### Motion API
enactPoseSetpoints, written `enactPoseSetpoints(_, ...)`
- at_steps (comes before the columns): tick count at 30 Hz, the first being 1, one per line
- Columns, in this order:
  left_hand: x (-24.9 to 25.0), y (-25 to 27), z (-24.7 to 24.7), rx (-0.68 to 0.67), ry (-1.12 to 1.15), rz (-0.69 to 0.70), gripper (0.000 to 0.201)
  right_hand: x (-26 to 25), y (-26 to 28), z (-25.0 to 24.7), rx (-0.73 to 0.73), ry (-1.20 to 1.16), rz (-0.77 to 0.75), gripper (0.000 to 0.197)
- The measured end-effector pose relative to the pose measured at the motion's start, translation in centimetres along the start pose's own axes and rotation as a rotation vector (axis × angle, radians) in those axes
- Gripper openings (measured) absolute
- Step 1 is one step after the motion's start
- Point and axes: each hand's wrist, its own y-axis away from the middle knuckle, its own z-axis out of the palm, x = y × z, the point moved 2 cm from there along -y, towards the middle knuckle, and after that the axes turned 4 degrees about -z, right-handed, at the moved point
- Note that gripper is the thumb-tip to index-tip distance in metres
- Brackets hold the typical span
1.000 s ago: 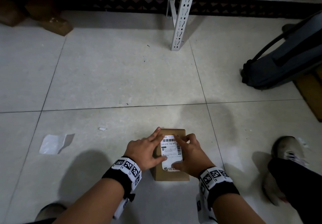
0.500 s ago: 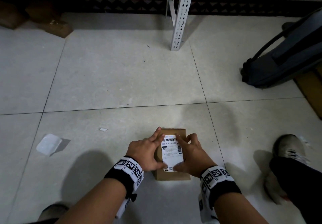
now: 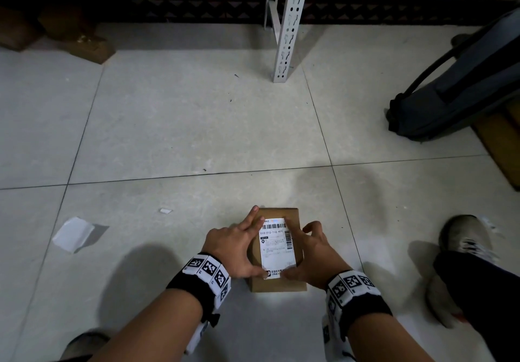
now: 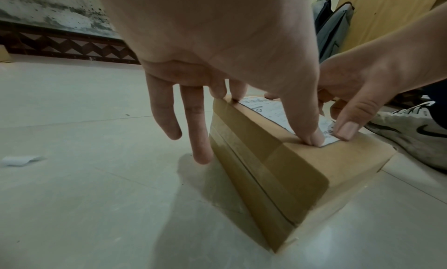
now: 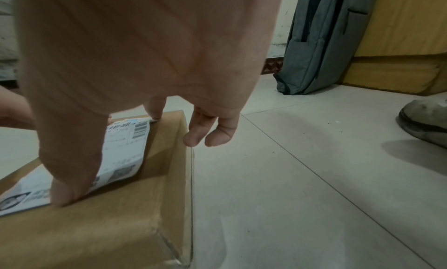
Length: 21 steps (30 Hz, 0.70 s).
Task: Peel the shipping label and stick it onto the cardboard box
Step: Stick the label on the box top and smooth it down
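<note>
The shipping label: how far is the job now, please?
Done: the shipping label is peeled and lies flat on top of the cardboard box; a white sheet, probably its backing, lies on the floor. In hand: left hand and right hand press its near edge with their thumbs. Left: smoothing the rest.

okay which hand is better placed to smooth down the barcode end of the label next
Left, probably. The left hand already has straight fingers reaching the barcode end of the shipping label; the right hand has curled fingers beside the cardboard box.
</note>
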Motion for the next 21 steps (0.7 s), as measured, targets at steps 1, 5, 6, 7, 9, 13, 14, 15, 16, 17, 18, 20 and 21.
enactPoseSetpoints(1,0.0,0.0,0.0,-0.001,-0.003,0.0,0.122,0.1,0.0,0.0,-0.006,-0.012,0.007,0.125)
enactPoseSetpoints(5,0.0,-0.1,0.2,-0.005,0.002,-0.005,0.123,1.0,-0.2,0.1,-0.032,-0.159,0.068,0.12)
enactPoseSetpoints(6,0.0,-0.1,0.3,-0.005,0.006,-0.006,0.122,1.2,-0.2,0.1,-0.034,-0.207,0.085,0.118)
enactPoseSetpoints(7,-0.1,-0.1,0.3,0.0,0.013,-0.007,0.122,1.4,-0.2,0.1,-0.035,-0.242,0.094,0.115)
enactPoseSetpoints(9,-0.1,-0.1,0.3,0.006,0.025,-0.006,0.123,1.3,-0.1,0.0,-0.01,-0.294,0.098,0.103)
enactPoseSetpoints(13,0.0,-0.2,0.3,-0.012,0.029,-0.007,0.124,0.8,-0.7,0.0,0.177,-0.425,0.151,0.073)
enactPoseSetpoints(14,-0.1,-0.1,0.3,-0.016,0.026,-0.008,0.124,0.7,-1.0,0.1,0.219,-0.453,0.188,0.071)
enactPoseSetpoints(15,-0.1,-0.1,0.3,-0.018,0.026,-0.01,0.123,0.6,-1.3,0.1,0.246,-0.475,0.225,0.072)
enactPoseSetpoints(16,0.0,0.0,0.3,-0.021,0.03,-0.013,0.123,0.6,-1.5,0.2,0.259,-0.489,0.254,0.072)
enactPoseSetpoints(17,0.0,0.1,0.3,-0.024,0.03,-0.012,0.123,0.6,-1.7,0.4,0.262,-0.496,0.273,0.073)
enactPoseSetpoints(18,0.0,0.1,0.3,-0.019,0.028,-0.008,0.123,0.7,-1.9,0.6,0.263,-0.498,0.28,0.072)
enactPoseSetpoints(20,-0.1,0.0,0.4,-0.014,0.035,-0.006,0.122,0.9,-2.1,1.0,0.253,-0.492,0.292,0.068)
enactPoseSetpoints(21,-0.1,0.0,0.4,-0.016,0.042,-0.007,0.122,1.0,-2.0,1.1,0.245,-0.482,0.297,0.066)
